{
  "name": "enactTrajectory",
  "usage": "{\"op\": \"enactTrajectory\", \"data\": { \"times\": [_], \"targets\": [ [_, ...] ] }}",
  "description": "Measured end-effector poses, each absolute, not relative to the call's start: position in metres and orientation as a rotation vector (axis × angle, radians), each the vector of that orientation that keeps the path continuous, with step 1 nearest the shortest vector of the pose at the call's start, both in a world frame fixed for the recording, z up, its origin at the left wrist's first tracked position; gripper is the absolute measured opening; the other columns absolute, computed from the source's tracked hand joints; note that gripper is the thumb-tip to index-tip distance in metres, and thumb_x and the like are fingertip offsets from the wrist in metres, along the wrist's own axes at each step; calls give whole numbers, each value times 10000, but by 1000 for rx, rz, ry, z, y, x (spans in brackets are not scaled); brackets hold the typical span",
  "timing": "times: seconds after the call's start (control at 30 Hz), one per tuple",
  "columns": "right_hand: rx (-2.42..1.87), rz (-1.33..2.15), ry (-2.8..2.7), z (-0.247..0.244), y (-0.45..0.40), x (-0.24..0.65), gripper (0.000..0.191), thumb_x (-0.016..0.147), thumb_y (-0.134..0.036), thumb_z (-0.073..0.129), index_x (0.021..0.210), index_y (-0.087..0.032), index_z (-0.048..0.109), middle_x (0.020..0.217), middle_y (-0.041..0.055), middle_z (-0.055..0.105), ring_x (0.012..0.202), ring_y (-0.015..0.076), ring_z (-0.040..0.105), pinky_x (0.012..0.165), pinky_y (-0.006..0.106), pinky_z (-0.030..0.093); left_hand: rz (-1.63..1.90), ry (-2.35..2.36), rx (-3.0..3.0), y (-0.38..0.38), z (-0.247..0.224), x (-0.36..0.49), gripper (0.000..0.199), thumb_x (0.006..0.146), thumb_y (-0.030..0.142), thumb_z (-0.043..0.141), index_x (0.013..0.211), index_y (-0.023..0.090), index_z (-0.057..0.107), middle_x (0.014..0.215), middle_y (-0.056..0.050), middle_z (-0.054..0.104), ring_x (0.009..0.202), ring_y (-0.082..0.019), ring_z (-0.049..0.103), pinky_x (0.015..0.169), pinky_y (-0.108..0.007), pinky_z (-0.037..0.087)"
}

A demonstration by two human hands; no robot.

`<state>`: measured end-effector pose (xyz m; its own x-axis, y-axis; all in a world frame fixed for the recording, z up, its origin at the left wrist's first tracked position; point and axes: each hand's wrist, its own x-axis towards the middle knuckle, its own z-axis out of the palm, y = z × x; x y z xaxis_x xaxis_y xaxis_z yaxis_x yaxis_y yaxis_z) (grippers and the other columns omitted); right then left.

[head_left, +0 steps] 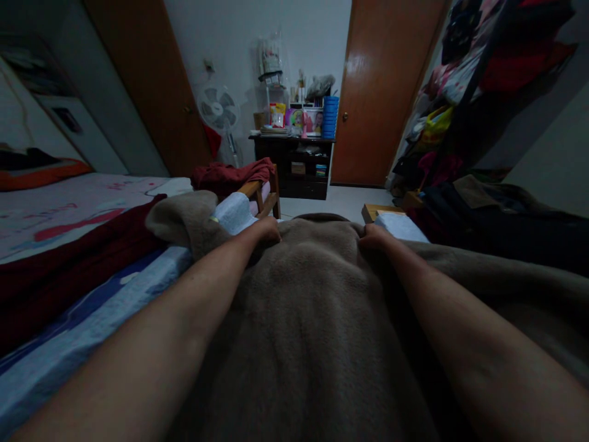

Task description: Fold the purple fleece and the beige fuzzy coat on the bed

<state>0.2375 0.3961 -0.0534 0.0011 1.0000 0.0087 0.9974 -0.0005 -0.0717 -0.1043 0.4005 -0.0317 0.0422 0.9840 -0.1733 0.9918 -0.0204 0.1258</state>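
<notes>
A thick grey-brown blanket (313, 294) fills the middle of the head view, stretched between my two outstretched arms. My left hand (268, 230) is closed on the blanket's upper part, left of centre. At about the same height on the right, my right hand (372, 236) grips it too. Most fingers of both hands are hidden in the cloth. One fold of the blanket bulges out to the left of my left forearm, and another part spreads to the right past my right forearm.
On the left lies a bed with a patterned sheet (101, 190) and a dark red cloth (92, 258). A wooden bed frame (275, 190) stands ahead. Further off are a fan (219, 110), a dark cabinet (294, 178) and a door (377, 92). Dark clothes (515, 215) lie at right.
</notes>
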Motion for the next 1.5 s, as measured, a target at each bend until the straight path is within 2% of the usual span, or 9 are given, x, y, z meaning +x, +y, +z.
{"op": "enactTrajectory", "data": {
  "times": [0.17, 0.33, 0.47, 0.63, 0.8, 0.97, 1.17, 1.33, 1.5],
  "targets": [
    [-2247, 64, -2170, -24, 391, 229, 420, 768, -256, 619, 1179, -173, 628, 1168, 134, 661, 1064, 291, 614, 814, 334, 481, 0, 2019, 2230, 392, 0, -113, 456, 655, 281, 741, 1105, 214, 700, 1053, -85, 716, 991, -270, 651, 851, -320, 488],
    [-2140, -132, -2089, -8, 381, 225, 399, 856, -224, 504, 1248, -178, 566, 1214, 147, 633, 1095, 294, 588, 862, 354, 446, 173, 2279, 2359, 369, 23, -128, 387, 811, 346, 646, 1167, 193, 629, 1098, -95, 677, 1026, -284, 604, 871, -366, 456],
    [-2111, -280, -2012, -16, 377, 219, 338, 922, -252, 438, 1226, -166, 558, 1185, 159, 630, 1098, 294, 562, 929, 403, 384, 310, 2333, 2455, 358, 5, -133, 346, 954, 306, 403, 1225, 165, 565, 1149, -118, 636, 1079, -291, 566, 940, -426, 413],
    [-2232, -341, -1854, -49, 374, 209, 413, 961, -142, 236, 1145, -143, 606, 1189, 179, 609, 1160, 295, 507, 991, 476, 308, 332, 2314, 2476, 350, -43, -111, 471, 958, 162, 238, 1367, 205, 468, 1457, -126, 435, 1363, -295, 342, 1133, -506, 175],
    [-2118, -432, -1942, -82, 366, 188, 489, 946, -160, 217, 1361, -127, 474, 1469, 144, 422, 1398, 294, 264, 1137, 526, 86, 268, 2040, 2483, 333, -82, -71, 564, 952, 498, 347, 1463, 260, 359, 1592, -74, 245, 1469, -311, 127, 1158, -559, 72],
    [-2055, -74, -2211, -103, 356, 177, 569, 975, -415, 217, 1499, -211, 302, 1580, 61, 272, 1444, 271, 196, 1156, 497, 137, 192, 1828, 2472, 322, -107, -72, 718, 910, 680, 245, 1520, 301, 240, 1608, -52, 208, 1468, -340, 132, 1139, -607, 114],
    [-2293, 52, -1990, -106, 354, 184, 697, 940, -636, 183, 1514, -254, 288, 1599, 102, 205, 1448, 358, 167, 1139, 533, 133, 19, 2164, 2239, 340, -93, -99, 777, 859, 750, 250, 1492, 307, 332, 1596, -107, 226, 1459, -403, 124, 1124, -644, 40],
    [-2336, 74, -1962, -95, 356, 181, 690, 932, -633, 235, 1486, -237, 346, 1553, 140, 291, 1405, 358, 268, 1102, 516, 221, -81, 2467, 2016, 363, -72, -132, 781, 845, 673, 415, 1490, 244, 319, 1553, -173, 306, 1445, -416, 171, 1129, -629, 49],
    [-2246, -71, -2003, -76, 369, 199, 494, 959, -391, 289, 1249, -123, 585, 1299, 205, 548, 1232, 325, 464, 1014, 421, 339, -159, 2317, 1957, 374, -62, -154, 815, 799, 640, 538, 1427, 163, 335, 1318, -201, 580, 1255, -366, 504, 1103, -583, 225]
  ]
}}
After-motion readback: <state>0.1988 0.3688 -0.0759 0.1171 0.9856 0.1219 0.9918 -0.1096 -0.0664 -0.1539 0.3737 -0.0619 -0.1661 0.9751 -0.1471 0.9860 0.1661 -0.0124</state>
